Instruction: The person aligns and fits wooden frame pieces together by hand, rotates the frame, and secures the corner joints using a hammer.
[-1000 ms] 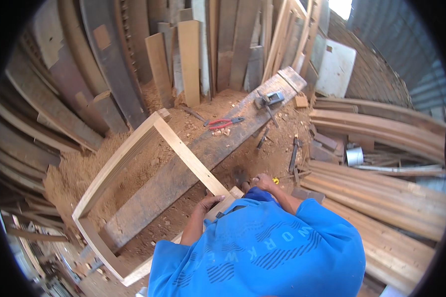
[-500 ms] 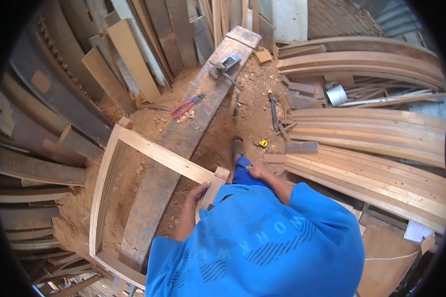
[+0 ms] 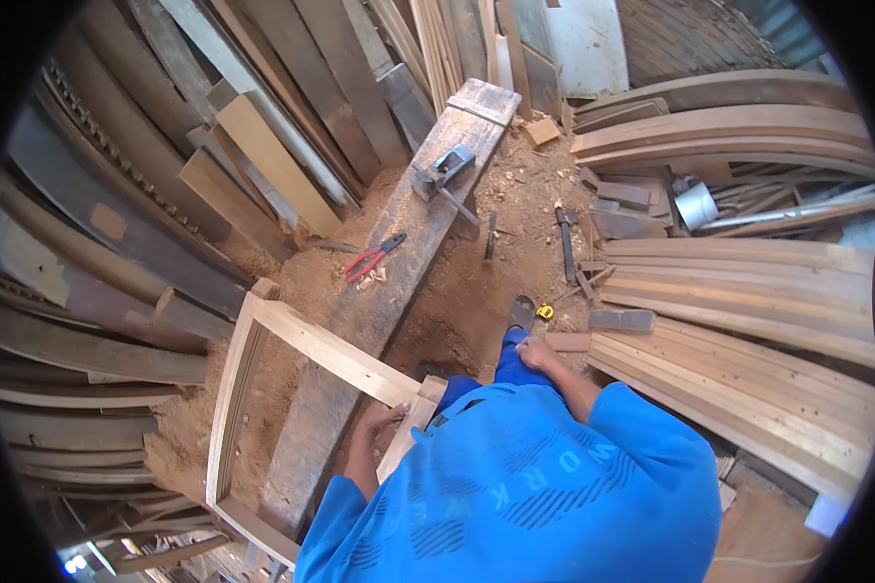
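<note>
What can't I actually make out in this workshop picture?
All in the head view:
Wooden frame: near side, partly hidden by the blue shirt.
Left hand: whether its fingers wrap underneath; the wood hides that.
Right hand: whether its fingers hold something; too small.
Tape measure: markings, too small.
Leaning boards at left: outer ends, cut off by the dark rim.

1 red-handled pair of pliers (image 3: 374,259) and 1 hand plane (image 3: 452,163) lie on the long worn board (image 3: 384,311), the plane nearer its far end. On the ground (image 3: 457,316) are 2 slender dark tools (image 3: 566,245) and 1 yellow tape measure (image 3: 545,312). Upright boards (image 3: 277,160) stand at left; long planks (image 3: 739,374) lie stacked at right.
</note>
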The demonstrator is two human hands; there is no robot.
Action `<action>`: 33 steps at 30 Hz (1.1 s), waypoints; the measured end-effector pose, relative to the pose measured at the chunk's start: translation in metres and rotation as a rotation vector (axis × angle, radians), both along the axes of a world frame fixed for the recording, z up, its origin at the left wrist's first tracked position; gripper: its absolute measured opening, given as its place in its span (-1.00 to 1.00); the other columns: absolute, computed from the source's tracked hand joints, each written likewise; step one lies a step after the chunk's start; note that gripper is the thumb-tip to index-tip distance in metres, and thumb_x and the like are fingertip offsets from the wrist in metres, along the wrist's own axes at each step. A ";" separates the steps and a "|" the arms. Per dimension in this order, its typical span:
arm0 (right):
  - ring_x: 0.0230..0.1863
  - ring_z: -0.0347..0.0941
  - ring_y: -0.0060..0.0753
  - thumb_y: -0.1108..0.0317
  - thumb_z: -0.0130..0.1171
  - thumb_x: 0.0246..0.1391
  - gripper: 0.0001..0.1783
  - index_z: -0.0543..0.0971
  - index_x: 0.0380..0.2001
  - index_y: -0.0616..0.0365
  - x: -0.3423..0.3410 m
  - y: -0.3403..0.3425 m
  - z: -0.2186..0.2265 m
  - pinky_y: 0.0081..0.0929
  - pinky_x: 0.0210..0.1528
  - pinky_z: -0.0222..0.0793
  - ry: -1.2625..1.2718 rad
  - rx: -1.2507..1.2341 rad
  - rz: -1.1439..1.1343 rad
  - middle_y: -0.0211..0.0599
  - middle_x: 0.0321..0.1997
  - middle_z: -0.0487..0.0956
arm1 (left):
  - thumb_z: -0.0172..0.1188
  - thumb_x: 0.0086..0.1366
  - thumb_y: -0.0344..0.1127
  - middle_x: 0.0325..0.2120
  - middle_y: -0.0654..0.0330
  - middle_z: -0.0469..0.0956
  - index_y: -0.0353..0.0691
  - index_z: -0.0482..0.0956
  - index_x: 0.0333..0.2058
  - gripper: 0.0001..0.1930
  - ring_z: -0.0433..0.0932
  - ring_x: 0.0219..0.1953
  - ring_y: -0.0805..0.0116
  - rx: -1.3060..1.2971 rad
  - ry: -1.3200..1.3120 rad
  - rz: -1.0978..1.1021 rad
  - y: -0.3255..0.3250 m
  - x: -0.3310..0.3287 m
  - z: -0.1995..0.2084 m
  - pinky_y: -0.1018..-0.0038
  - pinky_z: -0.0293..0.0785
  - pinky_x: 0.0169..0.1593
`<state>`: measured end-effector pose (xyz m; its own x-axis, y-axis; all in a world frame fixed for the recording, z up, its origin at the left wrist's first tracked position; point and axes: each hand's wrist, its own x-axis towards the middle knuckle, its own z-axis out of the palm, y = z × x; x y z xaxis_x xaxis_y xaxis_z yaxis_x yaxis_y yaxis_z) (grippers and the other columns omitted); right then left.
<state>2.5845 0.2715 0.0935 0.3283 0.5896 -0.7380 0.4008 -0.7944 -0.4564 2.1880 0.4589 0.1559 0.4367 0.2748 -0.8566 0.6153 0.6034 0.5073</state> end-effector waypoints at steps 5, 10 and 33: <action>-0.02 0.56 0.14 0.06 0.10 0.15 -0.56 0.67 -0.19 0.24 0.078 0.004 -0.025 -0.09 0.03 0.43 -0.017 0.030 0.022 0.14 -0.08 0.63 | 0.44 0.13 0.00 -0.14 0.12 0.65 -0.27 0.53 0.06 -0.38 0.62 -0.13 0.29 0.158 -0.025 0.029 -0.010 -0.003 0.021 0.33 0.58 -0.06; -0.06 0.56 0.23 0.08 0.06 0.13 -0.57 0.68 -0.21 0.23 0.160 -0.009 -0.065 -0.06 -0.01 0.45 -0.242 0.156 0.598 0.13 -0.10 0.64 | 0.31 0.22 -0.04 -0.07 0.07 0.65 -0.32 0.57 0.03 -0.47 0.58 -0.04 0.30 0.398 0.144 -0.219 -0.012 -0.002 0.001 0.33 0.47 0.05; 0.03 0.51 0.25 0.16 0.12 0.12 -0.58 0.59 -0.11 0.29 -0.122 0.271 0.066 -0.06 0.13 0.43 -0.259 0.400 0.722 0.20 -0.06 0.60 | 0.12 0.21 0.34 0.03 -0.11 0.55 -0.19 0.45 0.17 -0.22 0.47 0.14 -0.09 0.750 0.571 -0.267 -0.099 -0.013 0.059 0.05 0.40 0.20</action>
